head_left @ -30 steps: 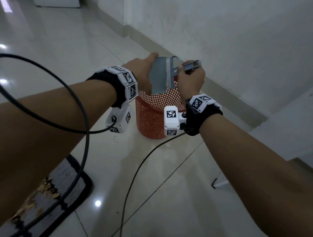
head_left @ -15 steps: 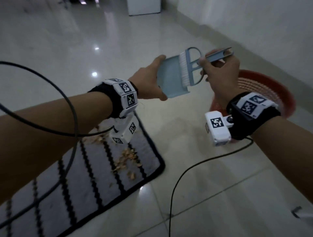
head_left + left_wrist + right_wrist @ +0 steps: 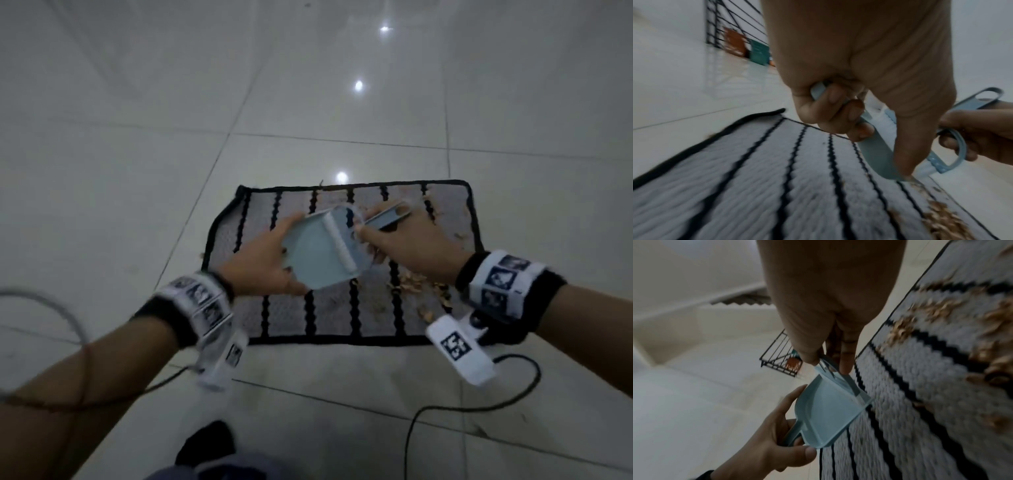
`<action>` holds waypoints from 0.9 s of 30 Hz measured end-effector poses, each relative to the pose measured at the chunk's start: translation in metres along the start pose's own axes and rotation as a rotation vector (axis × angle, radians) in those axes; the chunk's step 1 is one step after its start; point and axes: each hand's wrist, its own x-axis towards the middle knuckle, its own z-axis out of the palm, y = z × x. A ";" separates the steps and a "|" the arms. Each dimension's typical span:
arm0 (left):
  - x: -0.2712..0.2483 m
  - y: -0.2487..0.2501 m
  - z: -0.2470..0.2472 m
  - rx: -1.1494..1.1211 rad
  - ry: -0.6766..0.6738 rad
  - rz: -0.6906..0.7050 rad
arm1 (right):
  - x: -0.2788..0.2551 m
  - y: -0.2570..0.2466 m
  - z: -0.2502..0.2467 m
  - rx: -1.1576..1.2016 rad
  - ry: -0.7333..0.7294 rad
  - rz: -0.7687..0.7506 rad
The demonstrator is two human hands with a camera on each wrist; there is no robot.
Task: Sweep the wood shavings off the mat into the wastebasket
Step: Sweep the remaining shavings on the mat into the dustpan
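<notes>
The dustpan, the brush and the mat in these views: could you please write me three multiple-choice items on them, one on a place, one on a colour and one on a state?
1. Where do most wood shavings lie on the mat, seen from the head view?
A. on its right part
B. on its left part
C. none remain

2. What colour is the dustpan?
A. red
B. pale blue
C. black

3. What is the left hand doing?
A. resting flat on the floor
B. hanging with nothing in it
C. gripping the dustpan

Answers:
1 A: the brown pile sits by the right hand, and the left stripes look nearly bare.
2 B: the pan shows pale blue in all three views, as does the brush held by the right hand.
3 C: the left wrist view shows fingers curled round the pan's handle.
</notes>
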 end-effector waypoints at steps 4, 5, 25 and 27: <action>-0.069 -0.082 0.020 -0.272 0.114 -0.089 | 0.012 -0.003 0.065 -0.046 -0.133 0.026; -0.079 -0.100 0.027 -0.329 0.128 -0.125 | 0.014 -0.001 0.076 -0.059 -0.147 0.050; -0.091 -0.161 0.033 -0.066 0.118 -0.340 | 0.022 0.044 0.126 -0.016 -0.004 0.191; -0.091 -0.159 0.032 -0.074 0.127 -0.323 | 0.021 0.052 0.108 -0.024 0.073 0.206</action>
